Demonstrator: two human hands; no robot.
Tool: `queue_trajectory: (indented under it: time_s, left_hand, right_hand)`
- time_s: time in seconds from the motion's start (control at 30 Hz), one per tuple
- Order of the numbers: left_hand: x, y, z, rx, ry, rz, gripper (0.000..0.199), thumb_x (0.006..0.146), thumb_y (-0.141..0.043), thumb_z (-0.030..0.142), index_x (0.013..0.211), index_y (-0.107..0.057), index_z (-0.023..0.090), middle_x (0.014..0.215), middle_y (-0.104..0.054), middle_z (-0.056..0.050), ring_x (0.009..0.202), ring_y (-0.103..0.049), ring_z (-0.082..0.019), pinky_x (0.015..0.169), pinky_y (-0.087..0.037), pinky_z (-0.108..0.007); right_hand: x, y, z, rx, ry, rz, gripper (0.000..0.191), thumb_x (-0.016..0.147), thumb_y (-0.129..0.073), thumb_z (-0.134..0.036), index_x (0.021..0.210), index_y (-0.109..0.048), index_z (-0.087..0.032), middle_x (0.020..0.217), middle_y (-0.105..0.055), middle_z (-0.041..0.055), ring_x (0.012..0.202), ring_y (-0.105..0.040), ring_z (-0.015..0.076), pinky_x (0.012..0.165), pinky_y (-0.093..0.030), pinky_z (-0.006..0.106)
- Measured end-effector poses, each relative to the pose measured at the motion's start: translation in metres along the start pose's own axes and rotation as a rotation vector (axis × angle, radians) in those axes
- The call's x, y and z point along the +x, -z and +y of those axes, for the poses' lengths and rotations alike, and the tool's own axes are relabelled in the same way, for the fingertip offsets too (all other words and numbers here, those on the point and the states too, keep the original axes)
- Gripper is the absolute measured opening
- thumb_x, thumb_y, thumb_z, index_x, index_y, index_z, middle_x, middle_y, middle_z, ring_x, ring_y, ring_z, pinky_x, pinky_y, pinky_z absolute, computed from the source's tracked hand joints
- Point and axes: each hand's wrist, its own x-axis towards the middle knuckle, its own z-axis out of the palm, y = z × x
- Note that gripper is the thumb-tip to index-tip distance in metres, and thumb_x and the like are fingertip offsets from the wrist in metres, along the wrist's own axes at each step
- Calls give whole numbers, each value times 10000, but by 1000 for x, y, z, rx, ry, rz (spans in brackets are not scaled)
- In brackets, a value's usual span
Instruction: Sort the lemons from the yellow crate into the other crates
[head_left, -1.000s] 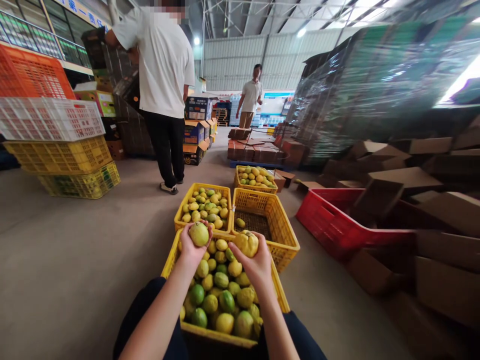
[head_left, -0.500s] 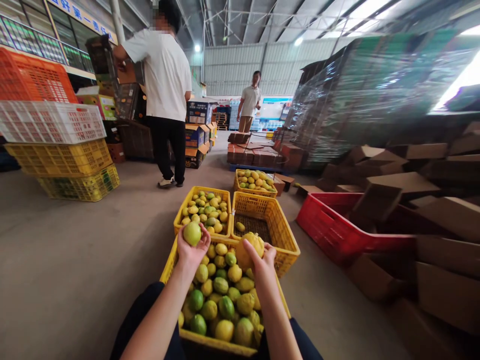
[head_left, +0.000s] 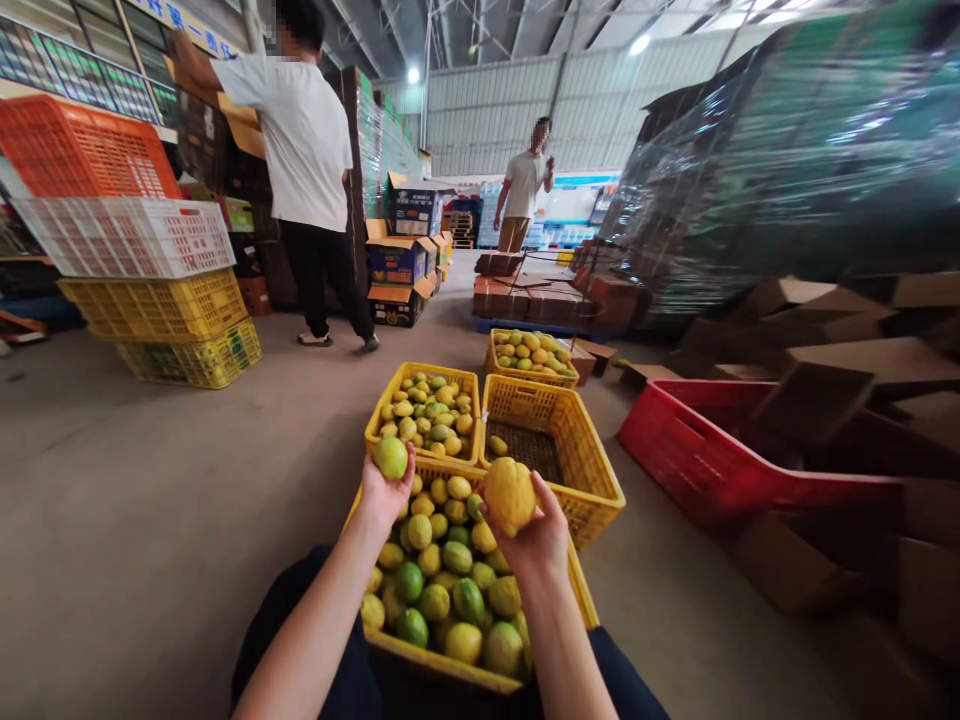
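Note:
My left hand (head_left: pixel 387 494) is closed around a round yellow-green lemon (head_left: pixel 391 458), held above the far left corner of the nearest crate. In my right hand (head_left: pixel 541 530) rests a larger, bumpy yellow lemon (head_left: pixel 511 496), gripped between thumb and fingers. Below both hands stands a yellow plastic crate (head_left: pixel 442 668) full of green and yellow lemons (head_left: pixel 457 557). Behind it on the left is a second yellow crate (head_left: pixel 369 438) filled with smaller lemons. Beside that, a yellow crate (head_left: pixel 596 478) holds a single visible lemon (head_left: pixel 497 446) on its dark bottom.
Farther back is another yellow crate (head_left: pixel 540 378) of lemons. A red crate (head_left: pixel 675 470) and loose cardboard boxes (head_left: pixel 847 380) lie to the right. Stacked crates (head_left: pixel 150 305) stand at left near a person (head_left: pixel 304 150) handling boxes. Another person (head_left: pixel 523 190) stands farther off.
My right hand has turned, so the bumpy lemon now shows more fully. My left hand keeps its lemon. The person at left has raised a box, and the view has shifted slightly left.

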Motion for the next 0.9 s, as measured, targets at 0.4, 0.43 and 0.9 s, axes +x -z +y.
queue_trajectory:
  time_s: [0.4, 0.43, 0.9]
  left_hand:
    - [-3, -5, -15, 50, 182, -97, 303, 906, -413, 176, 1110, -636, 149, 740, -695, -76, 605, -698, -184, 446, -525, -223]
    - [-3, -5, -18, 78, 167, -117, 303, 905, -415, 177, 1108, -639, 144, 750, -706, -84, 632, -709, -195, 463, -537, -234]
    - [-8, -9, -28, 118, 225, -89, 300, 920, -422, 349, 917, -635, 138, 658, -640, -65, 459, -583, -128, 382, -463, -184]
  right_hand:
    - [18, 16, 8, 4, 89, 1, 291, 749, -667, -437, 918, -683, -201, 759, -764, 49, 645, -725, 236, 571, -587, 359]
    - [19, 16, 9, 1, 83, 16, 272, 754, -661, -430, 908, -681, -207, 748, -761, 41, 630, -720, 232, 570, -590, 361]
    - [2, 10, 0, 33, 0, -26, 320, 733, -708, -443, 911, -682, -179, 811, -762, 72, 660, -707, 203, 569, -591, 305]
